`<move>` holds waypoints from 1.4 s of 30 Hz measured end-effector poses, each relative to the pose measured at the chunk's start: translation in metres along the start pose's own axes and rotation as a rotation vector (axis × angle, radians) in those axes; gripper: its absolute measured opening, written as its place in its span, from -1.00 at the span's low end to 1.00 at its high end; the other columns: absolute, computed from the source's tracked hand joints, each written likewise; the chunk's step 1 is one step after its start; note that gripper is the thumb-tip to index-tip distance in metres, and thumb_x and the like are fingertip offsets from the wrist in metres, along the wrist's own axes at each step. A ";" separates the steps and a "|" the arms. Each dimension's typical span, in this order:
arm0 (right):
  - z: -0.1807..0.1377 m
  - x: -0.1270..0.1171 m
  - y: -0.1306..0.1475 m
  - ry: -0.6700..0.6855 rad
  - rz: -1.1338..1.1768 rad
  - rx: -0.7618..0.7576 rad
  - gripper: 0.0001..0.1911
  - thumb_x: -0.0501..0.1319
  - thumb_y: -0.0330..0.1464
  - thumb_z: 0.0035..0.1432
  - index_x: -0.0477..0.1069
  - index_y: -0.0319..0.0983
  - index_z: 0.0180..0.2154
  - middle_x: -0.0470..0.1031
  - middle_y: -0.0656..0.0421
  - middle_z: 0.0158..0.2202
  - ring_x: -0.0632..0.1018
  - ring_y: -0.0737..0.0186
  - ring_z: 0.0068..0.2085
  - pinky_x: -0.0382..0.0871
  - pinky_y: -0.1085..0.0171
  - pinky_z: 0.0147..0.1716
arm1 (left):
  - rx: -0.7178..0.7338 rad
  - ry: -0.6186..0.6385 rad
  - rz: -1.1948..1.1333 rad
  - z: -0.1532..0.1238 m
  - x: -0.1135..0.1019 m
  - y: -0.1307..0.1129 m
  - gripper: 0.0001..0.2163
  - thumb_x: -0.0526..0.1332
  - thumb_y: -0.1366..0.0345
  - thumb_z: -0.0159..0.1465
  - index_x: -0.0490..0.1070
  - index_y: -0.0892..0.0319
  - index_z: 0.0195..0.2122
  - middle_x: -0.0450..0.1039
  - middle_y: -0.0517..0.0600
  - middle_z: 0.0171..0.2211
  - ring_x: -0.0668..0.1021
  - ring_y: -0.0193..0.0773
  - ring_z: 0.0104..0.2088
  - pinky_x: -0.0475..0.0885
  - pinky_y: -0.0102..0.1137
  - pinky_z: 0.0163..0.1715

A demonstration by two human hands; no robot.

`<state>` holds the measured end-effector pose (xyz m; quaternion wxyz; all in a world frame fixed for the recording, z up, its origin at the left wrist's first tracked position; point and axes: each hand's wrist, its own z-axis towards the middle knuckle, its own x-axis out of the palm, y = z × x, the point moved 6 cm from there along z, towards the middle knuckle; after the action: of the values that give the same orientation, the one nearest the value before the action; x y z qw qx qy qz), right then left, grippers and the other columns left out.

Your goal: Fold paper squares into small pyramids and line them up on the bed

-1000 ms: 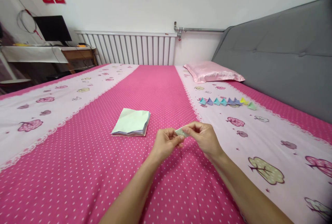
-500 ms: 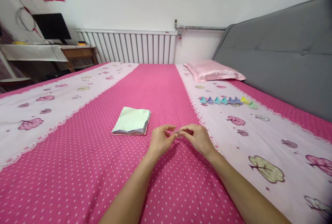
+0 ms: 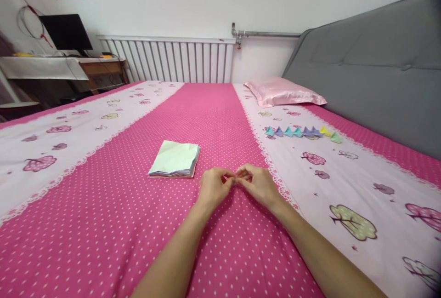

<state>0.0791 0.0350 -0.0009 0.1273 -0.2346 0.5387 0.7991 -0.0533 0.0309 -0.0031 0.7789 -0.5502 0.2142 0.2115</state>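
Observation:
My left hand [image 3: 214, 188] is pinched, thumb against forefinger, over the pink dotted bedsheet. Its fingertips meet those of my right hand [image 3: 257, 184], which is also closed in a pinch. Between them is a small folded piece of paper, now almost wholly hidden by the fingers. Left of my hands lies a stack of square paper sheets [image 3: 176, 157], a pale green one on top with creases in it. Several small folded paper shapes [image 3: 288, 132] in blue, purple, yellow and green stand in a row to the right, beyond my right hand.
The bed's patterned sheet [image 3: 206, 118] spreads under everything. A pink satin pillow [image 3: 284, 91] lies at the far right, against a grey padded headboard [image 3: 372, 68]. Behind the bed runs a white radiator [image 3: 168, 61]. At the far left, a monitor [image 3: 65, 33] stands on a desk [image 3: 41, 68].
My fingertips have drawn closer together, and the pale bit of paper seen between them before is now mostly covered. The view has tipped slightly downward.

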 end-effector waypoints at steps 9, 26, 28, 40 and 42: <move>-0.002 0.001 0.005 0.021 -0.048 -0.035 -0.86 0.17 -0.33 0.06 0.47 -0.23 -0.39 0.55 0.14 -0.43 0.55 0.22 -0.40 0.40 0.26 -0.37 | -0.023 -0.011 0.058 -0.001 0.000 0.002 -0.85 0.16 0.36 0.05 0.53 0.19 -0.45 0.50 0.01 -0.53 0.44 -0.31 -0.54 0.27 -0.44 -0.49; 0.001 -0.002 0.000 0.009 -0.112 -0.041 -0.89 0.16 -0.40 0.02 0.45 -0.22 -0.48 0.53 0.19 -0.50 0.53 0.26 -0.45 0.35 0.32 -0.40 | -0.103 0.016 0.027 0.000 0.001 0.003 -0.84 0.11 0.44 0.02 0.50 0.25 -0.50 0.52 0.02 -0.52 0.50 -0.34 -0.51 0.34 -0.47 -0.45; 0.001 -0.002 0.000 0.007 -0.104 -0.032 -0.89 0.15 -0.40 0.03 0.45 -0.22 -0.48 0.53 0.18 -0.50 0.53 0.26 -0.45 0.36 0.32 -0.40 | -0.099 0.031 0.004 0.000 0.002 0.004 -0.84 0.11 0.45 0.03 0.50 0.25 -0.49 0.53 0.01 -0.51 0.50 -0.35 -0.50 0.35 -0.48 -0.44; 0.000 0.001 0.007 0.027 -0.144 -0.102 -0.84 0.11 -0.41 0.10 0.45 -0.22 -0.44 0.54 0.19 -0.48 0.53 0.27 -0.43 0.33 0.32 -0.38 | -0.061 0.070 -0.043 0.001 0.008 0.006 -0.84 0.12 0.41 0.08 0.51 0.23 -0.48 0.53 0.00 -0.50 0.51 -0.33 -0.49 0.35 -0.46 -0.40; 0.000 0.001 0.008 0.029 -0.191 -0.131 -0.83 0.10 -0.41 0.12 0.43 -0.22 -0.45 0.53 0.20 -0.49 0.52 0.28 -0.44 0.30 0.33 -0.39 | -0.051 0.074 -0.037 0.001 0.008 0.006 -0.83 0.11 0.42 0.09 0.51 0.23 -0.48 0.53 0.00 -0.50 0.50 -0.34 -0.49 0.35 -0.46 -0.40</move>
<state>0.0743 0.0315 0.0048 0.1796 -0.3041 0.4621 0.8135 -0.0501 0.0344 -0.0118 0.7599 -0.5811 0.2273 0.1821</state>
